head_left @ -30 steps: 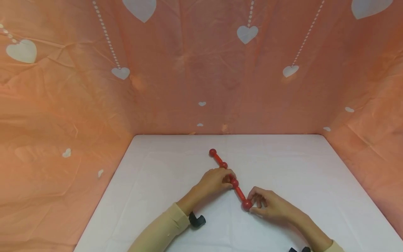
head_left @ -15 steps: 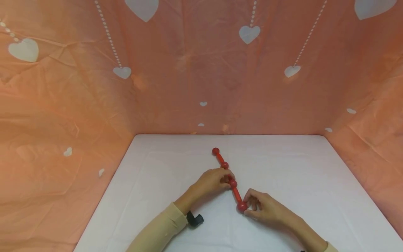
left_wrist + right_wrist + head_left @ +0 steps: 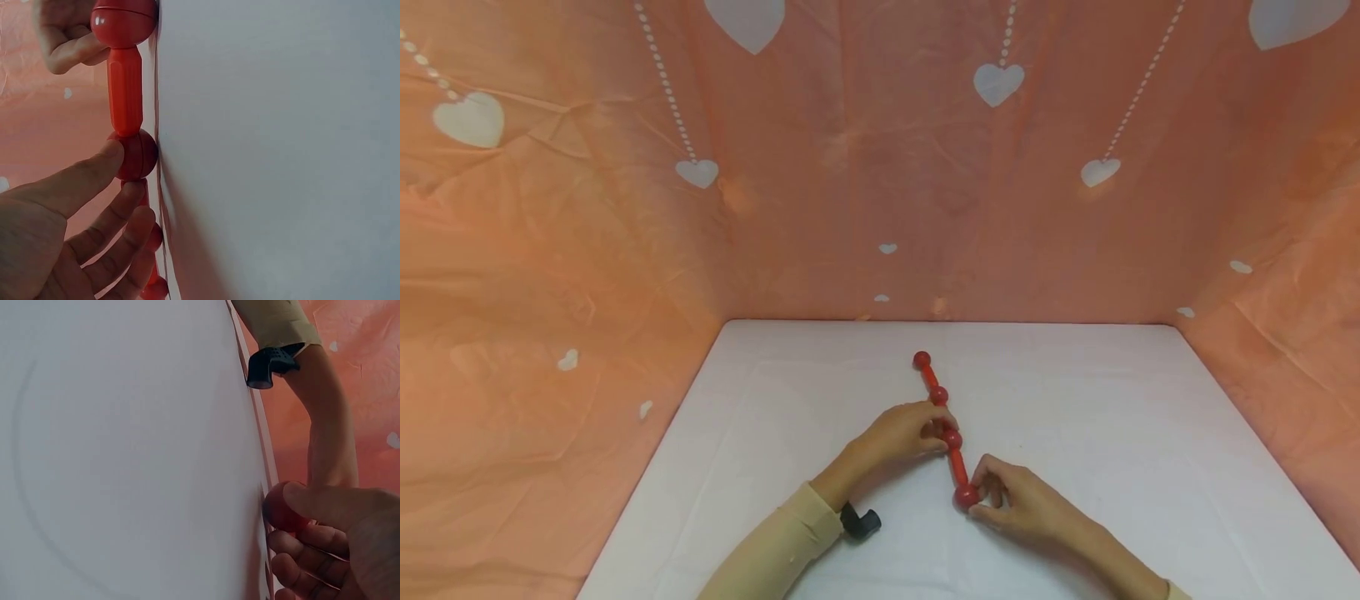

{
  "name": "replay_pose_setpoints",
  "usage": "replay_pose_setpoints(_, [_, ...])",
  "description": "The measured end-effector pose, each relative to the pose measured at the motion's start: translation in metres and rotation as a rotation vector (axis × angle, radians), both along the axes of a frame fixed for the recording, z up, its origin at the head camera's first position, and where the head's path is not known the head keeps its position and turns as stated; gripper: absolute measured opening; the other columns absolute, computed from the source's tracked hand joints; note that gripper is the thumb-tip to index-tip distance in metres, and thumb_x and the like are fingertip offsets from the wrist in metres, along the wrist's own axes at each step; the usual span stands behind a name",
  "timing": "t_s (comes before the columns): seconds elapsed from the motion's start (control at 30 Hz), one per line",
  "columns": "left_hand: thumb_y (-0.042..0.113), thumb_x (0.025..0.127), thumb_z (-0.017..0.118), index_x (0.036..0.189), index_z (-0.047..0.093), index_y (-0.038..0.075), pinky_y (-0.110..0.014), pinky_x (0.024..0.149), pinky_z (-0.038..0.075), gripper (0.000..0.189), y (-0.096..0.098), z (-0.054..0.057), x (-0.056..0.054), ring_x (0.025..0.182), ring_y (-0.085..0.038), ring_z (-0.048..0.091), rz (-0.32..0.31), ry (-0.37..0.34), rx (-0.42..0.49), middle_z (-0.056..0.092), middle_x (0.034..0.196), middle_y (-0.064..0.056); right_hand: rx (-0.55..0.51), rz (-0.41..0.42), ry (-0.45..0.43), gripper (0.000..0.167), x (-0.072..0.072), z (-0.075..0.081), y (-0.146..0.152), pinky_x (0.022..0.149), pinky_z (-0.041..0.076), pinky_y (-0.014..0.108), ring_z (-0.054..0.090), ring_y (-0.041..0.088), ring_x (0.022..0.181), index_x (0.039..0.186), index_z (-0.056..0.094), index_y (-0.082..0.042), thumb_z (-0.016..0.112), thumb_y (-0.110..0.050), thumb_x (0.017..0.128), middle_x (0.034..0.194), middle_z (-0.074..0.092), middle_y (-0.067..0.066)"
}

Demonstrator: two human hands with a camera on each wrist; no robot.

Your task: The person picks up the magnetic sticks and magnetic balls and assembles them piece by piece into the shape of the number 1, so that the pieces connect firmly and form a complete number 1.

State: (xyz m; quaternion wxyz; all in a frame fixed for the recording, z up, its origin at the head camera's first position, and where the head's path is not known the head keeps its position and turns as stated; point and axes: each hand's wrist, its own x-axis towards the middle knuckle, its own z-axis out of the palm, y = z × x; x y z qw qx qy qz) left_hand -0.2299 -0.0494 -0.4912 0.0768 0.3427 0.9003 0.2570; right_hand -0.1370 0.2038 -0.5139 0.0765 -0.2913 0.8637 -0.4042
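A chain of red balls joined by orange-red rods lies across the white table, from a far end ball [image 3: 921,360] to a larger near end ball [image 3: 966,497]. My left hand [image 3: 904,432] pinches the chain mid-length, its thumb on an inner ball [image 3: 139,155] and fingers by the rod beyond, which they partly hide. Thumb and fingers of my right hand [image 3: 1022,504] hold the near end ball, seen also as a dark red ball [image 3: 286,507] in the right wrist view. Between the hands shows one bare rod [image 3: 125,90].
The white table [image 3: 1112,417] is bordered by orange cloth walls [image 3: 880,183] printed with pale hearts. A black wrist mount [image 3: 861,523] sits under the left sleeve [image 3: 782,537], close over the table.
My right hand has drawn the near end ball leftward and closer to me. The chain has turned to a steeper line, its far end shifting slightly right, while my left hand stays nearly in place.
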Motion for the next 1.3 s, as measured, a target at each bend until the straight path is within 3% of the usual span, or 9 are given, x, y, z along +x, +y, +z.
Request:
replay_pose_setpoints(0.57, [0.024, 0.096, 0.084, 0.124, 0.075, 0.025, -0.022, 0.084, 0.050, 0.029, -0.001, 0.002, 0.001, 0.091, -0.013, 0.061, -0.019, -0.002, 0.012, 0.070, 0.105, 0.009, 0.043, -0.087, 0.024, 0.029, 0.008, 0.001, -0.023, 0.061, 0.043, 0.022, 0.050, 0.001, 0.071, 0.104, 0.062, -0.026, 0.088, -0.026, 0.092, 0.081, 0.057, -0.017])
replay_pose_setpoints(0.93, [0.022, 0.096, 0.084, 0.123, 0.076, 0.026, -0.022, 0.086, 0.052, 0.028, -0.004, 0.001, 0.003, 0.092, -0.008, 0.061, -0.004, 0.003, 0.011, 0.072, 0.107, 0.011, 0.054, -0.080, 0.011, 0.030, 0.007, 0.001, -0.027, 0.061, 0.043, 0.023, 0.051, 0.001, 0.072, 0.105, 0.061, -0.026, 0.088, -0.029, 0.092, 0.082, 0.057, -0.017])
replay_pose_setpoints(1.3, [0.021, 0.097, 0.083, 0.122, 0.075, 0.028, -0.024, 0.086, 0.052, 0.027, -0.007, 0.001, 0.004, 0.092, -0.007, 0.060, 0.028, -0.039, 0.018, 0.073, 0.107, 0.011, 0.075, -0.082, -0.002, 0.030, 0.007, 0.004, -0.030, 0.060, 0.043, 0.024, 0.049, 0.001, 0.071, 0.106, 0.062, -0.026, 0.088, -0.031, 0.091, 0.080, 0.055, -0.016])
